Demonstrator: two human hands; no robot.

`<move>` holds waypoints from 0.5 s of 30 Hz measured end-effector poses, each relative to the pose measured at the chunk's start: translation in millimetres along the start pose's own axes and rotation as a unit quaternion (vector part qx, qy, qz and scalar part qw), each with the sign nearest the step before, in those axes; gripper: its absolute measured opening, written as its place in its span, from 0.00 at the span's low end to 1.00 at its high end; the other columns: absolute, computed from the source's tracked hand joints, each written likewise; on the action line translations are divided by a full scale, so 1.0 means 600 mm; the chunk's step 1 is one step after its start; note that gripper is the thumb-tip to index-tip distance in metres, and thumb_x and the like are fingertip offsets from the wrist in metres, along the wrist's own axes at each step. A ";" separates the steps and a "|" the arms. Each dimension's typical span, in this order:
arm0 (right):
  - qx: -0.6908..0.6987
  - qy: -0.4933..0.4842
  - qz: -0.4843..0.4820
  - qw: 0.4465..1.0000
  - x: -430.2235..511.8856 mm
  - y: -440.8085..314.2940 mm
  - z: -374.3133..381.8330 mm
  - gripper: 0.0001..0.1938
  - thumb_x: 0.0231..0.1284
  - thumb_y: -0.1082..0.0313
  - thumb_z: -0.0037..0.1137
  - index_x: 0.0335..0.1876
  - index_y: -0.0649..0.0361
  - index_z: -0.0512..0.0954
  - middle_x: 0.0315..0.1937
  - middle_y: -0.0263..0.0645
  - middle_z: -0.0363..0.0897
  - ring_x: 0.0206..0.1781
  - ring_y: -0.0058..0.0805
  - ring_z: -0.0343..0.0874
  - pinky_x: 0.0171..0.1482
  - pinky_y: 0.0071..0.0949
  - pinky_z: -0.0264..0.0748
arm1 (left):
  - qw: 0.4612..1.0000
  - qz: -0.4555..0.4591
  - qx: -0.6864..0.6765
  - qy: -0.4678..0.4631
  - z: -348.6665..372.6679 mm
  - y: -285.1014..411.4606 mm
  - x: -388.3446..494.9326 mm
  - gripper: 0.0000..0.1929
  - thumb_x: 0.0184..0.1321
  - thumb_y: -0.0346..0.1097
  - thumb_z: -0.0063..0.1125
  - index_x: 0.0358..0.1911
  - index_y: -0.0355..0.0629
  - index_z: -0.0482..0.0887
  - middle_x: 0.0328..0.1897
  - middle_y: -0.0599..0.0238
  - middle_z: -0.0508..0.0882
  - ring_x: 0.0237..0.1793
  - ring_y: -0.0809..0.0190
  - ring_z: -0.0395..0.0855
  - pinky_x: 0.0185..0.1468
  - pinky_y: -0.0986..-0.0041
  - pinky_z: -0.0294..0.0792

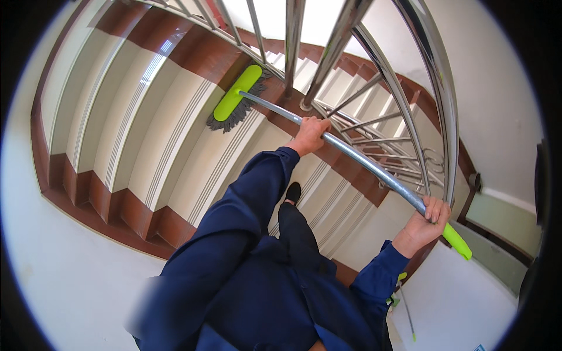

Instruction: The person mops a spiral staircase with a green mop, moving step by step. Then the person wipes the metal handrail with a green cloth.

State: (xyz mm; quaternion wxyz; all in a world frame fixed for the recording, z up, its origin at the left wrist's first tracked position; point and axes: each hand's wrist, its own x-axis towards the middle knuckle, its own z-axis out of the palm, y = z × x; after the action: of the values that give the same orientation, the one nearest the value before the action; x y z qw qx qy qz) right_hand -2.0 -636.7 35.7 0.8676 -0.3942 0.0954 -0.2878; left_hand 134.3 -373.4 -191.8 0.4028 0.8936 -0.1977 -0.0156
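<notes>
A long mop with a metal pole (373, 163) runs across the view. My left hand (311, 134) grips the pole partway along, nearer the head. Close to the green end grip (457, 242), my right hand (425, 226) is wrapped around the upper pole. The mop's bright green plate (239, 93) has a grey string fringe (235, 120) beneath it. That fringe lies on a pale stair step (223, 164), at the end beside the railing, and partly over the brown border. Fingers of both hands are closed on the pole.
A stainless steel railing (293, 48) lines the stairs, with curved handrails (445, 101) beside my right hand. Ribbed strips mark the step edges. My black shoe (293, 192) stands on a lower step. Another green-tipped pole (406, 307) is at lower right, near a white wall (456, 302).
</notes>
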 end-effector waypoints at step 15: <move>-0.028 0.098 -0.014 0.995 -0.070 0.000 -0.005 0.14 0.69 0.76 0.41 0.25 0.51 0.59 0.17 0.25 0.53 0.21 0.16 0.53 0.33 0.22 0.56 | 0.999 0.021 -0.017 -0.027 0.008 -0.009 -0.041 0.13 0.41 0.22 0.59 0.31 0.50 0.78 0.25 0.67 0.81 0.35 0.52 0.79 0.44 0.62 0.62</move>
State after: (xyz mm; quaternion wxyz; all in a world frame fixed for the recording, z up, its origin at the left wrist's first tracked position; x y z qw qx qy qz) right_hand -37.5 -614.7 31.1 0.8388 -0.3893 0.1823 -0.3341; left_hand 112.6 -364.5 -202.3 0.4123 0.8816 -0.2270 -0.0345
